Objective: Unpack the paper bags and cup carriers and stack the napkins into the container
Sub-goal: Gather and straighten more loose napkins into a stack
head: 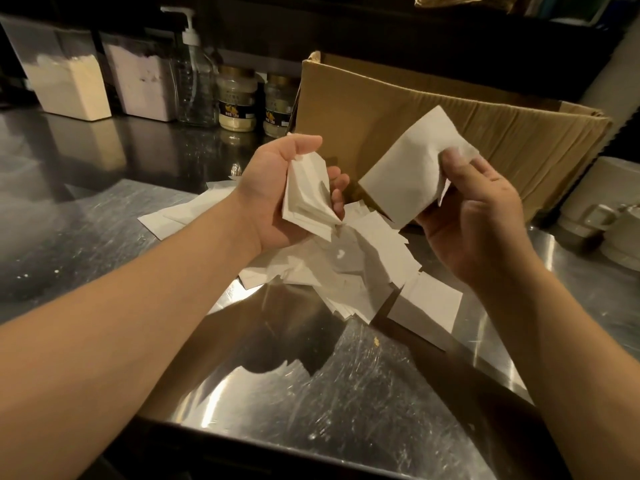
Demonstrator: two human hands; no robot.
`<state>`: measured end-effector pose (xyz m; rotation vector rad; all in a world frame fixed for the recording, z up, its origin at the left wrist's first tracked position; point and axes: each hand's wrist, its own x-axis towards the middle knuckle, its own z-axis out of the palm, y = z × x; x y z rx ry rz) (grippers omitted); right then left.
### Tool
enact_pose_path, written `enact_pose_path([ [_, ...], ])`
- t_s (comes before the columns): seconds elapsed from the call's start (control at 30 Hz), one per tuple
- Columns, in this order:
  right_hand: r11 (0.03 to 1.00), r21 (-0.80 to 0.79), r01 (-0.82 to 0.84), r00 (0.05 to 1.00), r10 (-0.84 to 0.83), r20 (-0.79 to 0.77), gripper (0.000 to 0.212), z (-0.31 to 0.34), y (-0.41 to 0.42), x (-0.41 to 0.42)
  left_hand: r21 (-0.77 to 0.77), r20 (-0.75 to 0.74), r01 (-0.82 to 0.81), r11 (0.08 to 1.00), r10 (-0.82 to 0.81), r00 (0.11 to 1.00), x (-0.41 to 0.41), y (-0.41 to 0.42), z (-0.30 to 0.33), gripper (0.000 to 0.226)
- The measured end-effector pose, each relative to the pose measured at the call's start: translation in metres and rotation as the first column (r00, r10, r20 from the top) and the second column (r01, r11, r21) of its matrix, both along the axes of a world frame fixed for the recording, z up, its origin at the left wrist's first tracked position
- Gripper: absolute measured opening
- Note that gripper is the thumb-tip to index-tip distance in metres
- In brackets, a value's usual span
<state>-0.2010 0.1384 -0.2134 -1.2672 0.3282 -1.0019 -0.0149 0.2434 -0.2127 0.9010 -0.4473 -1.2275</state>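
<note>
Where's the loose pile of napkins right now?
In the head view, the loose napkin pile lies mid-frame on the steel counter, below and between both hands, just in front of the cardboard box.

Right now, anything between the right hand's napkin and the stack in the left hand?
Nothing visible. The right hand pinches a single napkin beside the napkin stack gripped by the left hand, with only open air between them. The loose napkin pile lies below on the steel counter.
</note>
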Motion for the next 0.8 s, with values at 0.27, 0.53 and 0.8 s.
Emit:
enact_pose_path([
  [0.27,0.965,-0.170,-0.199,0.941,0.139,-0.309,0.015,-0.001,0.011,0.003,0.031,0.229,0.143,0.989,-0.146,0.962,-0.012,0.002,0.000,0.030],
  [0.53,0.952,-0.305,0.030,0.832,-0.193,-0.521,0.011,-0.010,0.021,0.014,0.140,0.208,0.328,0.934,-0.352,0.913,-0.013,0.001,-0.005,0.074],
  [0.8,0.900,-0.435,0.039,0.568,-0.378,-0.731,0.014,-0.008,-0.014,0.005,0.094,0.237,0.149,0.984,-0.167,0.957,-0.008,0.001,-0.007,0.063],
])
